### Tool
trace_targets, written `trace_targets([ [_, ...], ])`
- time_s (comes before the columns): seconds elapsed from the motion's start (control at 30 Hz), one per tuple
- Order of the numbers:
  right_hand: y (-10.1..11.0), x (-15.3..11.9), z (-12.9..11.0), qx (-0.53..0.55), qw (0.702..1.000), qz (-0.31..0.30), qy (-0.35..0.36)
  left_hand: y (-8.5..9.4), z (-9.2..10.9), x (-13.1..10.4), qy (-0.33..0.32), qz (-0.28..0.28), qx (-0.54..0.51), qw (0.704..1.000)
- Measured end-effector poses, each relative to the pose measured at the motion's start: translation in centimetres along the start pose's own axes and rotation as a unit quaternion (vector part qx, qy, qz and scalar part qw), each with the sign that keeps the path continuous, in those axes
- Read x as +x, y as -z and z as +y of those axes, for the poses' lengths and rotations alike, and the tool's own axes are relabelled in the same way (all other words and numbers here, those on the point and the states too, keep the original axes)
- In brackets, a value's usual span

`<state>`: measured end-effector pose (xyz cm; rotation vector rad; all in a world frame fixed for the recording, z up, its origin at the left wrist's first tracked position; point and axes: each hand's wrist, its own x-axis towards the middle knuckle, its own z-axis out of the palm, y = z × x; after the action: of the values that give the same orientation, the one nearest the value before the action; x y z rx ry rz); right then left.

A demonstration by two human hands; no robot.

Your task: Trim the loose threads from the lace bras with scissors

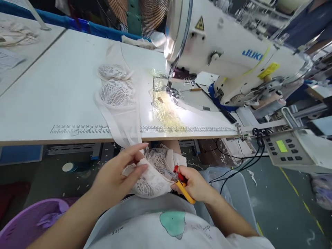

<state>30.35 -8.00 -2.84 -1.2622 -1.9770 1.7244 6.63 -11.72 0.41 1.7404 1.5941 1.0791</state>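
Since the lace bra (150,186) looks light, soft and easily snagged, its edge suits holding. The left hand (119,171) pinches it; the right hand (193,183) grips snips (186,194).

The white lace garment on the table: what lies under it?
Under the white lace garment are the white tabletop and, near its front edge, a ruler scale, visible on both sides. The marks beneath the garment are covered; whether anything else lies there cannot be told.
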Motion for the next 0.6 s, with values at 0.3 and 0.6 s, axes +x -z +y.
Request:
trace_targets([
  [0.3, 2.6, 1.1, -3.4, 0.035, 0.985, 0.110, 0.128, -3.7, 1.0, 2.0, -0.195, -0.012, 0.065, 0.979],
  [0.6, 2.5, 3.7, -6.6, 0.002, 0.986, 0.083, 0.147, -4.2, -0.3, 2.4, -0.127, 0.009, 0.038, 0.991],
])
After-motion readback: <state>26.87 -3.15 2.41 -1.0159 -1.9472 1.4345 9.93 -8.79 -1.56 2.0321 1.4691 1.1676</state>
